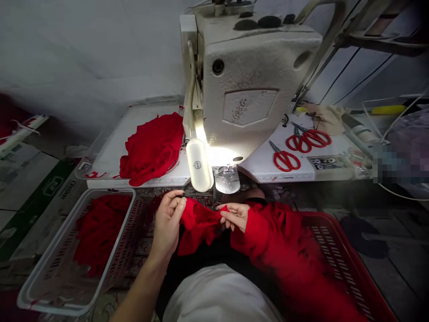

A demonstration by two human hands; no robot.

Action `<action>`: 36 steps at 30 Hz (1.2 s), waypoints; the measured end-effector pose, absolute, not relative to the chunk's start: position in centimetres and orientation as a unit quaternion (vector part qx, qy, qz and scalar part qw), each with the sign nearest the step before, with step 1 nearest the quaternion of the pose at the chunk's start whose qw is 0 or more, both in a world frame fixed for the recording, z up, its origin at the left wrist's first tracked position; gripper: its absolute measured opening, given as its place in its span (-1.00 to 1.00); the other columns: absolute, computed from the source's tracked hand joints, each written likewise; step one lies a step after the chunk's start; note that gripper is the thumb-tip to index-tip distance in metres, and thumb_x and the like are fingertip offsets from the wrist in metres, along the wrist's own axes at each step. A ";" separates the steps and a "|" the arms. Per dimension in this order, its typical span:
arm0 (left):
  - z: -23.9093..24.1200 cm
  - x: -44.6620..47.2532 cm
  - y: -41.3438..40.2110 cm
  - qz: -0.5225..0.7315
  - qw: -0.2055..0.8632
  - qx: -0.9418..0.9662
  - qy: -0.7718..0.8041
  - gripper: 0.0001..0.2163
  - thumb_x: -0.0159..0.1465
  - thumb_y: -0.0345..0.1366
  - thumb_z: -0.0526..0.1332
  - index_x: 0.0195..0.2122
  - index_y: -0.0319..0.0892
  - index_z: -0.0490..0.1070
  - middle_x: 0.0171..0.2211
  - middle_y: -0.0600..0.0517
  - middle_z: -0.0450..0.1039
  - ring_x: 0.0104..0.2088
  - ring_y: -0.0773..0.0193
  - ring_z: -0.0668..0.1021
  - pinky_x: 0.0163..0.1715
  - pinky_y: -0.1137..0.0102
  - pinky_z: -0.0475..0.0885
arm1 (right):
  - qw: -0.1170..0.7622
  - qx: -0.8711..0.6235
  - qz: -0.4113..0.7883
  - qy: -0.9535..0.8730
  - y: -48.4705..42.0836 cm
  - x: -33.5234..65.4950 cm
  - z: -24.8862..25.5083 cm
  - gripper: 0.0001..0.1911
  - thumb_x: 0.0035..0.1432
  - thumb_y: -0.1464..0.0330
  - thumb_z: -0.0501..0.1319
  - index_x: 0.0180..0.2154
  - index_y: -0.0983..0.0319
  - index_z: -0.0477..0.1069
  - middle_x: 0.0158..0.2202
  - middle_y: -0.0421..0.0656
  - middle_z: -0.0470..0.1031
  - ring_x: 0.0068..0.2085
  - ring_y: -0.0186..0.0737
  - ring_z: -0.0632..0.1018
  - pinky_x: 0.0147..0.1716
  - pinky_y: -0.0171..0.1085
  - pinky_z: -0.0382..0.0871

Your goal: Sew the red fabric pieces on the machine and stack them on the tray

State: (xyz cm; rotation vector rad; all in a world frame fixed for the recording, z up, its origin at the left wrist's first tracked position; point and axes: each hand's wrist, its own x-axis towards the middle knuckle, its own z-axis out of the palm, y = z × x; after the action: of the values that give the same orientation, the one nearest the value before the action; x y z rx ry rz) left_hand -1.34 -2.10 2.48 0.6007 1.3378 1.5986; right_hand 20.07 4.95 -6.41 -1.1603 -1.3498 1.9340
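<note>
Between my two hands a piece of red fabric (201, 219) is stretched out above my lap, its lower part hanging loose. My left hand (169, 212) pinches one edge of it between thumb and fingers. My right hand (234, 215) grips the other edge, with more red cloth draped over the wrist and forearm. Just beyond the fabric is the sewing machine (251, 76), its lit lamp (200, 165) shining by the metal needle plate area (227, 180). The fabric is apart from the machine's needle.
A red fabric pile (152, 145) lies on the white table (107, 156). At lower left stands a white basket (115, 241) holding red cloth; a red basket (355, 273) is at right. Several red-handled scissors (286, 161) lie right of the machine.
</note>
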 end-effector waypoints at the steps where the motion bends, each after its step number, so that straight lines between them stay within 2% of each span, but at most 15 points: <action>1: 2.3 -0.9 -2.3 0.649 0.478 0.238 0.542 -0.69 0.25 -0.20 0.43 -0.05 -0.17 0.45 -0.39 0.10 0.49 -0.47 0.44 0.49 -0.45 0.59 0.41 | 0.280 -0.429 0.709 -0.485 5.2 20.2 -6.0 -0.43 0.09 -0.02 0.39 -0.08 0.31 0.57 -0.39 -0.05 0.64 -0.51 -0.27 0.57 -0.62 -0.36 0.34; 4: 1.9 0.7 -2.5 0.621 0.531 0.237 0.526 -0.72 0.29 -0.17 0.40 -0.08 -0.22 0.51 -0.29 0.00 0.55 -0.40 0.38 0.56 -0.38 0.52 0.48 | 0.321 -0.402 0.715 -0.474 4.6 19.6 -4.7 -0.37 0.10 -0.04 0.40 0.03 0.27 0.52 -0.14 0.08 0.67 -0.24 -0.06 0.67 -0.57 -0.35 0.41; 6: 1.7 1.5 -2.1 0.604 0.547 0.263 0.518 -0.72 0.32 -0.15 0.36 -0.05 -0.22 0.53 -0.21 -0.06 0.58 -0.33 0.31 0.60 -0.29 0.46 0.52 | 0.274 -0.367 0.725 -0.515 3.8 19.2 -4.1 -0.33 0.15 -0.05 0.37 0.15 0.23 0.46 -0.08 0.04 0.67 -0.24 -0.08 0.66 -0.57 -0.34 0.42; 10: 0.9 1.4 -0.7 0.566 0.459 0.409 0.549 -0.71 0.35 -0.16 0.32 0.03 -0.16 0.53 -0.01 -0.12 0.53 -0.11 0.18 0.61 -0.08 0.34 0.52 | 0.158 -0.354 0.627 -0.676 4.2 20.0 -2.9 -0.43 0.11 0.00 0.42 0.02 0.23 0.56 -0.41 -0.16 0.62 -0.53 -0.30 0.49 -0.58 -0.34 0.30; 11: 0.7 0.9 -0.4 0.525 0.430 0.471 0.563 -0.72 0.33 -0.16 0.34 0.00 -0.15 0.56 -0.02 -0.11 0.52 -0.09 0.16 0.60 -0.06 0.32 0.50 | 0.156 -0.366 0.577 -0.713 4.8 20.6 -2.5 -0.46 0.09 0.02 0.45 -0.01 0.23 0.59 -0.43 -0.17 0.59 -0.55 -0.33 0.44 -0.57 -0.33 0.27; 13: 0.4 0.0 0.1 0.409 0.391 0.588 0.578 -0.77 0.27 -0.14 0.40 -0.17 -0.17 0.60 -0.18 -0.06 0.54 -0.17 0.15 0.58 -0.12 0.33 0.48 | 0.172 -0.390 0.481 -0.766 6.1 22.1 -1.3 -0.50 0.08 0.07 0.46 -0.03 0.23 0.63 -0.41 -0.15 0.58 -0.52 -0.31 0.44 -0.52 -0.31 0.28; 15: 0.4 -0.8 0.4 0.310 0.390 0.664 0.557 -0.77 0.26 -0.12 0.41 -0.36 -0.18 0.58 -0.34 -0.02 0.51 -0.28 0.18 0.55 -0.20 0.35 0.45 | 0.177 -0.386 0.425 -0.800 7.1 23.4 0.0 -0.56 0.11 0.09 0.46 -0.04 0.19 0.66 -0.37 -0.12 0.59 -0.43 -0.23 0.51 -0.43 -0.27 0.34; 16: 0.5 -1.0 0.5 0.287 0.405 0.685 0.533 -0.74 0.29 -0.11 0.38 -0.41 -0.19 0.55 -0.34 -0.02 0.50 -0.29 0.20 0.54 -0.21 0.36 0.44 | 0.170 -0.373 0.415 -0.812 7.4 23.9 0.7 -0.61 0.14 0.09 0.44 -0.06 0.16 0.68 -0.36 -0.11 0.59 -0.38 -0.19 0.53 -0.38 -0.25 0.37; 20: 1.4 -0.2 0.8 0.272 0.496 0.711 0.418 -0.69 0.44 -0.14 0.20 -0.39 -0.20 0.51 -0.21 -0.07 0.49 -0.24 0.23 0.52 -0.19 0.38 0.42 | 0.137 -0.308 0.454 -0.825 7.4 24.5 1.9 -0.76 0.25 0.13 0.37 -0.23 0.13 0.71 -0.38 -0.12 0.61 -0.36 -0.19 0.56 -0.32 -0.25 0.37; 24: 1.3 1.0 0.9 0.243 0.527 0.694 0.426 -0.64 0.44 -0.11 0.19 -0.47 -0.21 0.40 -0.49 0.10 0.32 -0.46 0.35 0.36 -0.41 0.44 0.25 | 0.169 -0.309 0.529 -0.773 6.9 24.5 0.7 -0.74 0.19 0.15 0.40 -0.37 0.21 0.67 -0.41 -0.13 0.56 -0.45 -0.27 0.48 -0.48 -0.30 0.27; 26: 0.8 1.2 0.7 0.249 0.530 0.666 0.462 -0.61 0.42 -0.08 0.22 -0.50 -0.22 0.37 -0.55 0.14 0.24 -0.49 0.38 0.28 -0.46 0.45 0.17 | 0.172 -0.332 0.586 -0.719 6.8 24.8 0.1 -0.72 0.12 0.13 0.43 -0.38 0.23 0.64 -0.41 -0.15 0.53 -0.51 -0.33 0.41 -0.55 -0.33 0.19; 29: 0.2 1.2 0.3 0.301 0.541 0.601 0.505 -0.67 0.37 -0.08 0.29 -0.42 -0.24 0.45 -0.52 0.14 0.25 -0.48 0.38 0.29 -0.47 0.47 0.16 | 0.182 -0.378 0.641 -0.643 7.0 25.1 -0.3 -0.66 0.09 0.09 0.43 -0.40 0.26 0.60 -0.54 -0.21 0.45 -0.58 -0.37 0.35 -0.60 -0.35 0.14; 31: 0.2 1.1 0.1 0.364 0.554 0.546 0.513 -0.75 0.32 -0.12 0.35 -0.20 -0.23 0.52 -0.50 0.15 0.26 -0.50 0.39 0.30 -0.49 0.49 0.19 | 0.209 -0.417 0.646 -0.605 7.2 25.0 0.0 -0.61 0.10 0.05 0.41 -0.41 0.27 0.59 -0.65 -0.26 0.38 -0.63 -0.38 0.32 -0.63 -0.35 0.12; 33: 0.5 1.1 0.2 0.419 0.552 0.507 0.512 -0.68 0.31 -0.15 0.36 0.02 -0.20 0.51 -0.50 0.17 0.25 -0.54 0.40 0.32 -0.52 0.49 0.22 | 0.229 -0.444 0.643 -0.581 7.2 24.8 0.6 -0.59 0.09 0.03 0.40 -0.40 0.27 0.59 -0.68 -0.26 0.38 -0.65 -0.37 0.31 -0.64 -0.35 0.12; 36: 1.4 0.7 0.5 0.447 0.476 0.558 0.512 -0.76 0.36 -0.21 0.31 -0.02 -0.17 0.63 -0.47 0.07 0.39 -0.48 0.34 0.43 -0.46 0.45 0.31 | 0.239 -0.460 0.625 -0.583 6.8 24.5 1.8 -0.60 0.13 0.03 0.38 -0.39 0.27 0.60 -0.66 -0.23 0.40 -0.64 -0.34 0.35 -0.64 -0.34 0.16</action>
State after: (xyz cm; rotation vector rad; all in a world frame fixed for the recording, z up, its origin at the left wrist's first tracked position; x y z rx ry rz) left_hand 0.72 0.50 1.38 1.3632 1.2517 1.0921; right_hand 24.45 6.82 1.81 -1.2606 -1.5971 1.7126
